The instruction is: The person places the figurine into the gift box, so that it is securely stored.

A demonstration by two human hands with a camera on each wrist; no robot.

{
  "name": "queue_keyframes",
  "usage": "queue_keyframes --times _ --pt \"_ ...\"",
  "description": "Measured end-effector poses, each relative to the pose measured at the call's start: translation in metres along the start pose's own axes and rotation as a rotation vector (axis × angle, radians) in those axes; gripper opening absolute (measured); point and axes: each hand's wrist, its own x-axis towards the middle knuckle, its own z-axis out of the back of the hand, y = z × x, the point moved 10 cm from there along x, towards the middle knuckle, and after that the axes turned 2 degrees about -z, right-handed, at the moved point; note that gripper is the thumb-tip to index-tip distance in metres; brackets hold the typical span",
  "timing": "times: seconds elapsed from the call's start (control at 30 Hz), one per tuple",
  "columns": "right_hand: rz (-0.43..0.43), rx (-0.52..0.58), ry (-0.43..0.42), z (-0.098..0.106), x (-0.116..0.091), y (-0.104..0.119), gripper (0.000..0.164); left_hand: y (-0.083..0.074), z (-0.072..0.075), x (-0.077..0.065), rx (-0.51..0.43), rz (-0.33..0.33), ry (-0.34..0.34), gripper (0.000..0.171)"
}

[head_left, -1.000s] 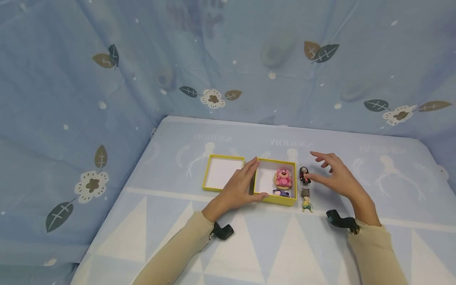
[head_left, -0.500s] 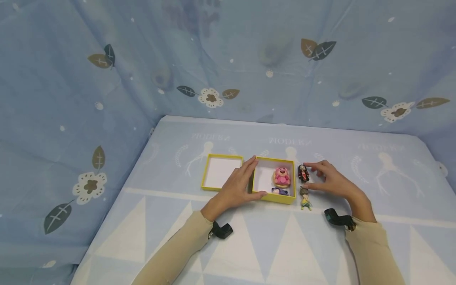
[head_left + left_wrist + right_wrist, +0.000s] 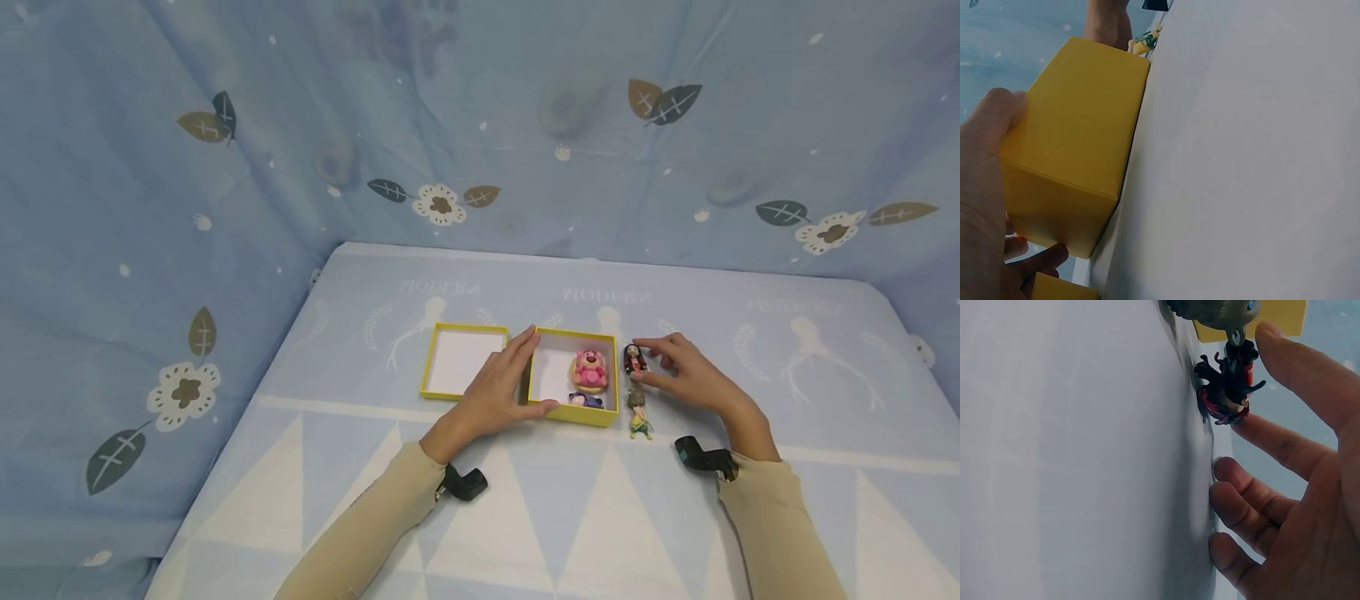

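Against the pale cloth [image 3: 517, 517], a black-haired figurine [image 3: 634, 360] wears, seemingly, red.

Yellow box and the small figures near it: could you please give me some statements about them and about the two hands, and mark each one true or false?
1. The pink bear figure is inside the yellow box. True.
2. The shallow yellow lid covers the box. False: it lies beside the box, to its left in the head view.
3. The left hand holds the box. True.
4. The right hand is inside the box. False: it is outside, thumb and index finger at the dark-haired figure.
5. The yellow-and-green figure lies outside the box. True.
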Motion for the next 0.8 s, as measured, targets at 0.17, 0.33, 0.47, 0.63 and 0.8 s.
queue_keyframes --times 0.17,0.33,0.47,0.63,0.8 --pt "-0.023 -0.006 0.01 -0.0006 0.0016 -0.0017 0.066 -0.0004 0.0015 0.0012 0.005 0.003 0.0 0.101" --pt "-0.031 -0.013 0.003 -0.0005 0.0024 -0.003 0.067 -0.0009 0.0021 0.0015 -0.004 0.006 0.007 0.101" --pt "-0.032 -0.007 0.018 -0.0019 0.0013 -0.0016 0.07 -0.0013 0.0019 0.0013 -0.009 0.008 0.011 0.102" --pt "-0.005 -0.013 0.006 -0.0007 0.0012 0.002 0.068 -0.0013 0.0011 0.001 -0.006 0.01 0.013 0.103" --pt "0.014 -0.017 -0.016 0.0004 0.0018 0.0041 0.067 -0.0008 -0.0003 -0.0003 -0.015 0.015 0.019 0.102"
